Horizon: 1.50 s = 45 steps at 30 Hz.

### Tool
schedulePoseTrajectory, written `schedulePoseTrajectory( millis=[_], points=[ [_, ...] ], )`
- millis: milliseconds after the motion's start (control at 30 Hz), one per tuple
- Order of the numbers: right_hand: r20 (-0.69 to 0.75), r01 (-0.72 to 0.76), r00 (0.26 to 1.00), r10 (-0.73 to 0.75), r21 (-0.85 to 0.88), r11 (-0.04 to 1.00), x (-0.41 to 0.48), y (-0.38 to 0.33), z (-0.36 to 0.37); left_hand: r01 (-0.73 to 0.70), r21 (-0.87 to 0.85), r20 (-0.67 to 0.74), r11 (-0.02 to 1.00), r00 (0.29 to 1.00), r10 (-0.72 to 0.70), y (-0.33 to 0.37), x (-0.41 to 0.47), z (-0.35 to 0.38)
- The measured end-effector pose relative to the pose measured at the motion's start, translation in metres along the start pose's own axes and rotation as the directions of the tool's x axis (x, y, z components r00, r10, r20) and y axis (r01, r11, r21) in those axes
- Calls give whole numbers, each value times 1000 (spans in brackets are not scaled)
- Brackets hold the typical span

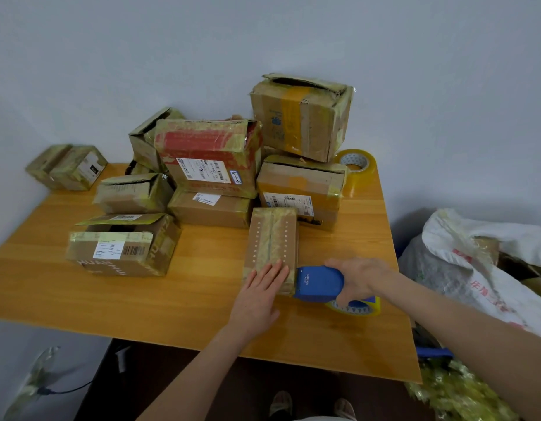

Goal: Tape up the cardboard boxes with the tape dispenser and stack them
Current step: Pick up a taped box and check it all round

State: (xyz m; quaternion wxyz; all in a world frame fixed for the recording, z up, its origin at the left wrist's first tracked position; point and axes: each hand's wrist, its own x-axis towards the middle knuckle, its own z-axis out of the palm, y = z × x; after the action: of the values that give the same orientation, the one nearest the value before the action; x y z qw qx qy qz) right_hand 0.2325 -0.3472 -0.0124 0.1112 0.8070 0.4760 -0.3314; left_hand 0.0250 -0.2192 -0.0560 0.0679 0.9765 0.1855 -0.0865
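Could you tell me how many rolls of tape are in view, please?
2. One roll lies at the table's back right, beside the stacked boxes; the other roll is in the blue tape dispenser held by the right hand. Boxes may hide more.

L hand [264,287] flat, fingers straight, palm down; R hand [359,279] curled round tape dispenser [319,282], arms extended.

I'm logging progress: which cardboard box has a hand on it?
The narrow box with dotted print, nearest the person: the left hand lies flat on it, the right hand holds the blue tape dispenser at its end.
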Motion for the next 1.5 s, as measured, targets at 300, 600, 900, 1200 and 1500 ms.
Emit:
schedulePoseTrajectory(
  millis=[300,600,900,1200,1500],
  points=[
    [-49,-69,981,186,812,580,8,46,13,-6,-17,-2,1000,1000,6,3,-1,-4],
    [211,-194,912,352,977,-83,37,8,41,19,-254,-69,967,997,-38,-1,-1,-5],
    [-525,103,807,271,577,811,13,-51,29,419,-694,53,586,841,-538,-30,8,-14],
    [-339,60,893,297,741,668,42,-98,40,401,-741,98,539,859,-503,-29,27,-8],
    [-329,60,914,237,689,723,29,-83,33,300,-754,-81,585,840,-536,-55,1,-2]
  ],
)
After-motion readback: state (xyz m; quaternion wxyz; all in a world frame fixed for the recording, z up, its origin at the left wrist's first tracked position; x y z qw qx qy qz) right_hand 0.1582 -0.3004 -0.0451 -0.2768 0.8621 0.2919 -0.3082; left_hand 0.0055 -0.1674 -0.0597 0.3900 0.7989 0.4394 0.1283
